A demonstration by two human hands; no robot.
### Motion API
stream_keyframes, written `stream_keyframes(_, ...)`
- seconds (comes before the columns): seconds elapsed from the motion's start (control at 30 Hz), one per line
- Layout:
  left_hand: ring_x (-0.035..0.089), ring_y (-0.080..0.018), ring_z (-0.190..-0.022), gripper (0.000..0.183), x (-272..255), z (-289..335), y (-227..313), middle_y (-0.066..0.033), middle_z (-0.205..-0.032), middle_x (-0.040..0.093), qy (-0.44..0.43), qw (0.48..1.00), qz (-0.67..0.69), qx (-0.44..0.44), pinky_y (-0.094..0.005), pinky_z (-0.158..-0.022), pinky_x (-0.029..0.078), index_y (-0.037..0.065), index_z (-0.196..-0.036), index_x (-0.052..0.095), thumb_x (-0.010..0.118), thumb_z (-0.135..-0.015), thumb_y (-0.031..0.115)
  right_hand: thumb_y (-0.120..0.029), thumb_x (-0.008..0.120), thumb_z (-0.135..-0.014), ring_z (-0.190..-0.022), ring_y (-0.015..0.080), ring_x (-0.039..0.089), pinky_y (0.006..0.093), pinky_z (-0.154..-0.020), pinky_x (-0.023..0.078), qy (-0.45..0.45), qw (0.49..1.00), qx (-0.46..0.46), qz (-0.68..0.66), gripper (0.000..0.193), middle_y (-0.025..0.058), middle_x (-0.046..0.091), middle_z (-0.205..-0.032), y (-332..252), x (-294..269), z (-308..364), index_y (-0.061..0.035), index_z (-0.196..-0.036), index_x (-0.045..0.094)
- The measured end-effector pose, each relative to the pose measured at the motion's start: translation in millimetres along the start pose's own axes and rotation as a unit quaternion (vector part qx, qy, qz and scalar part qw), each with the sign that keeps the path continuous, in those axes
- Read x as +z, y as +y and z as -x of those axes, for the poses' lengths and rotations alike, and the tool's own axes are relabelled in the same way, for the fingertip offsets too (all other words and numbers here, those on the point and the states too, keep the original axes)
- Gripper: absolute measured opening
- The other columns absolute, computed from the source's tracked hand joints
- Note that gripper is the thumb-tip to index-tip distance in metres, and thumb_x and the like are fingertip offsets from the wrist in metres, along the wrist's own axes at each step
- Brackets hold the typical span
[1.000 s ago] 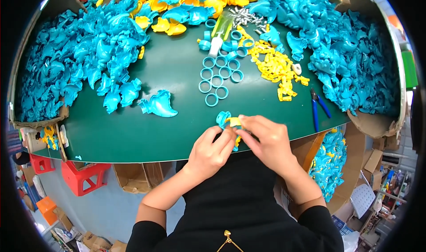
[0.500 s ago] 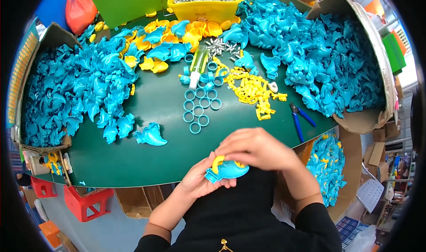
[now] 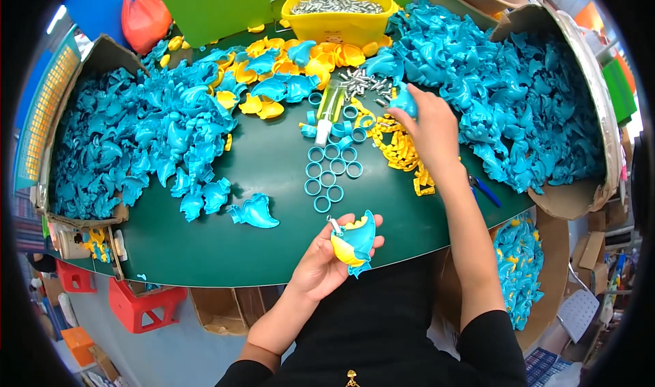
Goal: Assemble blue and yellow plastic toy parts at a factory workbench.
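Observation:
My left hand [image 3: 326, 261] holds a blue plastic shell [image 3: 359, 235] above the table's near edge. Yellow plastic parts [image 3: 346, 250] are fitted in it, and a small silver metal piece [image 3: 334, 226] sticks out at its left side. Farther off, at the right of the table's middle, my right hand [image 3: 431, 124] has its thumb and fingers around another blue plastic shell [image 3: 404, 102]. That shell is beside a small heap of silver metal pieces [image 3: 361, 83]. Below my right hand spread small yellow plastic parts [image 3: 398, 148], partly hidden by it.
Blue rings [image 3: 327, 178] lie mid-table below a green and white tube [image 3: 327, 114]. Blue shells fill cardboard boxes at left [image 3: 89, 148] and right [image 3: 546, 114]. A yellow tub [image 3: 341, 25] of metal pieces stands behind. Blue-handled pliers [image 3: 486, 190] lie near the right edge.
My right hand has left the shell in my left hand and moved forward to another blue shell. My left hand has turned its shell, and a silver metal piece now shows in it.

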State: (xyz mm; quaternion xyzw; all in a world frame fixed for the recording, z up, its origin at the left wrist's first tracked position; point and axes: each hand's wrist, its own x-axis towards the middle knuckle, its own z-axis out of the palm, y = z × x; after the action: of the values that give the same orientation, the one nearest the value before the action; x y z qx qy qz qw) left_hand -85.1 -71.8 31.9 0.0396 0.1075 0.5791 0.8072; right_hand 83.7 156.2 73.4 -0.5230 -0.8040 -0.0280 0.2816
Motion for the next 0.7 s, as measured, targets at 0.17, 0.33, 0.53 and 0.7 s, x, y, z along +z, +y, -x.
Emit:
stream_keyframes(0.17, 0.050, -0.0382, -0.133, 0.078, 3, 4, 10, -0.0189, -0.153, 0.039, 0.023, 0.992, -0.064, 0.105, -0.0462, -0.109, 0.046, 0.008, -0.148, 0.041, 0.081, -0.084, 0.027, -0.019, 0.087, -0.069, -0.099, 0.0322, 0.064, 0.0413, -0.086, 0.052, -0.142, 0.967, -0.077, -0.197, 0.059, 0.0158, 0.068, -0.110, -43, -73, 90, -0.0020, -0.121, 0.066)
stream_keyframes(0.33, 0.050, -0.0319, -0.134, 0.087, 8, 3, 18, -0.0138, -0.153, 0.040, 0.030, 0.990, -0.064, 0.123, -0.0437, -0.110, 0.046, 0.002, -0.152, 0.034, 0.081, -0.078, 0.004, -0.015, 0.086, -0.070, -0.102, 0.0318, 0.060, 0.0399, -0.085, 0.051, -0.153, 0.976, -0.073, -0.135, 0.062, 0.0135, 0.061, -0.122, -52, -53, 147, -0.0053, -0.127, 0.063)
stream_keyframes(0.53, 0.046, -0.0288, -0.138, 0.091, 9, 5, 11, -0.0155, -0.156, 0.036, 0.013, 0.965, -0.203, 0.163, -0.0421, -0.109, 0.047, 0.005, -0.149, 0.040, 0.081, -0.070, -0.011, -0.009, 0.080, -0.077, -0.108, 0.0219, 0.058, 0.0312, -0.094, 0.045, -0.157, 0.862, 0.067, -0.478, 0.060, 0.0120, 0.059, -0.115, -75, -79, 136, 0.0018, -0.134, 0.060)
stream_keyframes(0.7, 0.043, -0.0276, -0.141, 0.092, 14, 4, 4, -0.0181, -0.156, 0.036, 0.002, 0.961, -0.217, 0.170, -0.0408, -0.110, 0.047, 0.003, -0.149, 0.040, 0.082, -0.069, -0.013, -0.013, 0.081, -0.078, -0.106, 0.0208, 0.059, 0.0314, -0.095, 0.046, -0.152, 0.850, 0.060, -0.500, 0.059, 0.0124, 0.061, -0.114, -91, -73, 139, 0.0022, -0.131, 0.062)
